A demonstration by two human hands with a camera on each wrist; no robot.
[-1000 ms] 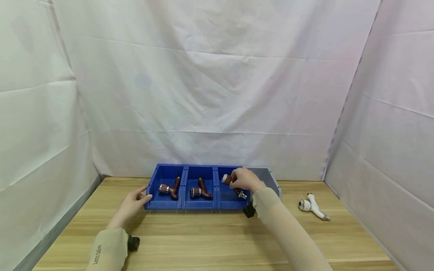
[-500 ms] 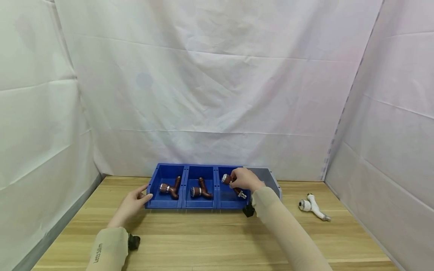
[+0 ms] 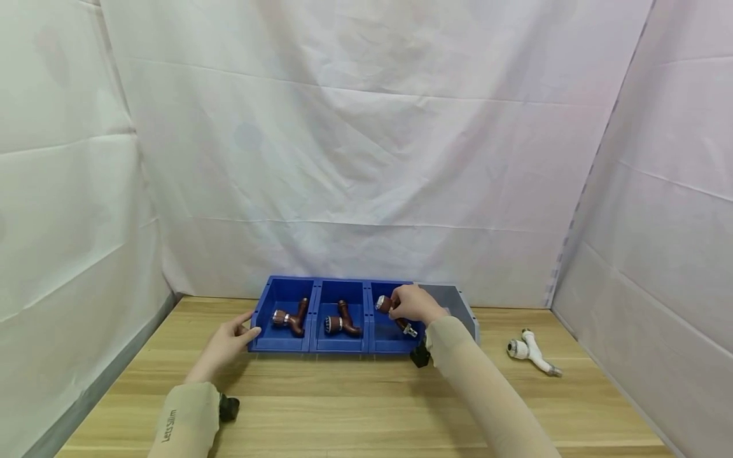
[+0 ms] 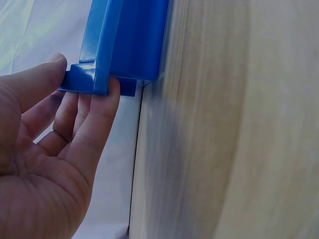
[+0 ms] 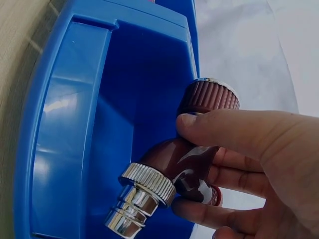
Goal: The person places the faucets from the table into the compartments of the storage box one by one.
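Note:
At the row's left end, my left hand (image 3: 226, 340) pinches the outer edge of a blue bin (image 3: 280, 345) between thumb and fingers. The left wrist view shows the thumb on one side of its rim (image 4: 102, 59) and a finger on the other. My right hand (image 3: 417, 304) holds a brown tap (image 5: 174, 159) over the third blue bin (image 3: 392, 346). This tap has a ribbed knob (image 5: 209, 97) and a chrome hose end (image 5: 132, 211), which points down and forward into the bin. My thumb lies just below the knob; other fingers are behind the body.
One brown tap (image 3: 296, 323) lies in the left bin, another (image 3: 348, 323) in the second bin (image 3: 338, 345). A grey bin (image 3: 452, 296) ends the row on the right, partly hidden by my hand. On the wooden table (image 3: 321, 407) at right lies a white tap (image 3: 532, 352). White cloth (image 3: 366, 159) hangs behind.
The head view has shifted slightly, so the bins and white tap appear a little farther right. Both hands keep the same holds.

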